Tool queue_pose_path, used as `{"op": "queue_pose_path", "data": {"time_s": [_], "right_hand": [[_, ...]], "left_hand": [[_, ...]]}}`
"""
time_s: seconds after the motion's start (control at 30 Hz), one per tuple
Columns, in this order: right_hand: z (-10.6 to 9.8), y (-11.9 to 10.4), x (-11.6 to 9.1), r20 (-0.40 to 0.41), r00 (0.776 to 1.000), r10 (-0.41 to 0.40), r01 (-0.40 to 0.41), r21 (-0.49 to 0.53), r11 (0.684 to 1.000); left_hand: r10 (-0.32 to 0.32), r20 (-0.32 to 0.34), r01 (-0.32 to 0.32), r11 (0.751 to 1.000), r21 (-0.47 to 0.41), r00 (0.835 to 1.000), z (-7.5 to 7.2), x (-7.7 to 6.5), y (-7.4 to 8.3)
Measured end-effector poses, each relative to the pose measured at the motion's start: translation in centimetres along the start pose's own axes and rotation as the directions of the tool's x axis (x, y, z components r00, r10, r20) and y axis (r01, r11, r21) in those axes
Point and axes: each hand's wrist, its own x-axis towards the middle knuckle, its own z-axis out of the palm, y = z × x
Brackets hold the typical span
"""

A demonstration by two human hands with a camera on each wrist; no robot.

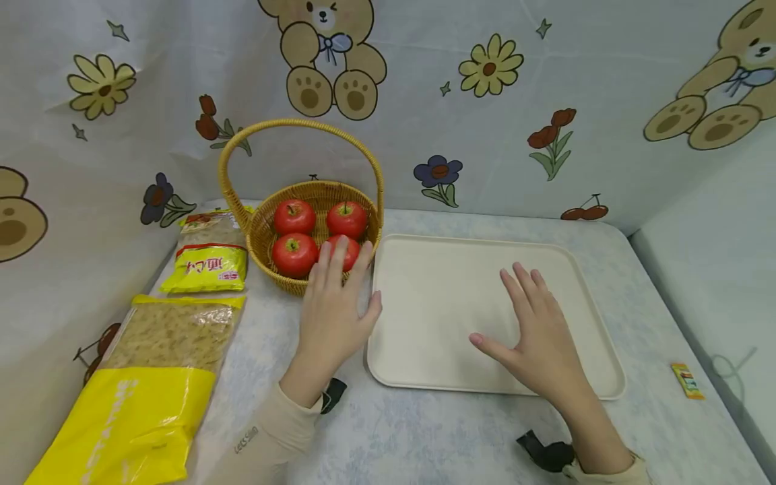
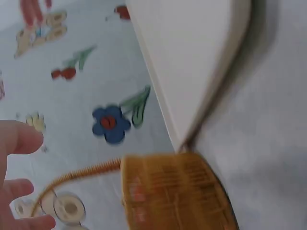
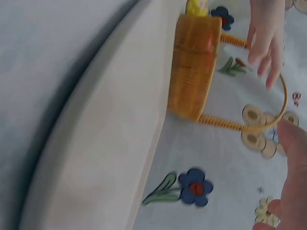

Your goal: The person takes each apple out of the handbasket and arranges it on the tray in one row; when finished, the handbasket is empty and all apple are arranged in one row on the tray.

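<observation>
My left hand (image 1: pixel 335 316) reaches forward with spread fingers over the front right of a wicker basket (image 1: pixel 285 285), overlapping one of the red apples (image 1: pixel 294 255) in the head view. In the left wrist view the basket (image 2: pixel 172 191) lies beyond the fingers, and air shows between them. My right hand (image 1: pixel 539 337) hovers above a cream tray (image 1: pixel 436 310), thumb apart from the other fingers, nothing held. Several apples sit in the basket, whose tall handle (image 1: pixel 303 123) arches over them. The right wrist view shows the left hand (image 3: pixel 268 40) near the handle.
Left of the basket lies a small yellow-and-clear packet (image 1: pixel 209 266), and in front of it a larger yellow bag (image 1: pixel 145 397). At the table's right edge is a tiny orange-and-green sachet (image 1: pixel 688 381). A bear-and-flower cloth (image 1: pixel 400 40) hangs behind the table.
</observation>
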Motion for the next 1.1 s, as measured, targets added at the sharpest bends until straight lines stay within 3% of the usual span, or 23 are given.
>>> {"op": "queue_pose_path", "data": {"time_s": [0.1, 0.17, 0.37, 0.6, 0.9, 1.1], "right_hand": [[-0.6, 2.1, -1.1, 0.018, 0.999, 0.047, -0.048, 0.049, 0.998], [-0.9, 3.5, -1.9, 0.032, 0.997, 0.076, -0.079, 0.091, 0.993], [-1.2, 7.8, -4.5, 0.096, 0.985, 0.146, -0.166, 0.245, 0.955], [-1.0, 11.2, -6.9, 0.134, 0.970, 0.205, -0.236, 0.283, 0.930], [0.1, 14.2, -8.5, 0.048, 0.983, 0.177, -0.184, 0.249, 0.951], [1.2, 16.1, -9.8, 0.060, 0.979, 0.197, -0.204, 0.177, 0.963]], "left_hand": [[-0.078, -0.084, 0.073, 0.995, -0.064, 0.993, -0.7, 0.8, -2.1], [-0.152, -0.097, 0.140, 0.983, -0.117, 0.984, -1.1, 1.4, -3.6], [-0.322, 0.018, 0.319, 0.925, -0.209, 0.947, -1.3, 3.0, -7.7], [-0.371, 0.167, 0.399, 0.898, -0.183, 0.913, -0.8, 4.8, -10.1], [-0.379, 0.311, 0.423, 0.902, -0.086, 0.871, -0.6, 5.8, -11.4], [-0.408, 0.365, 0.455, 0.889, -0.048, 0.837, -0.7, 6.3, -11.6]]}}
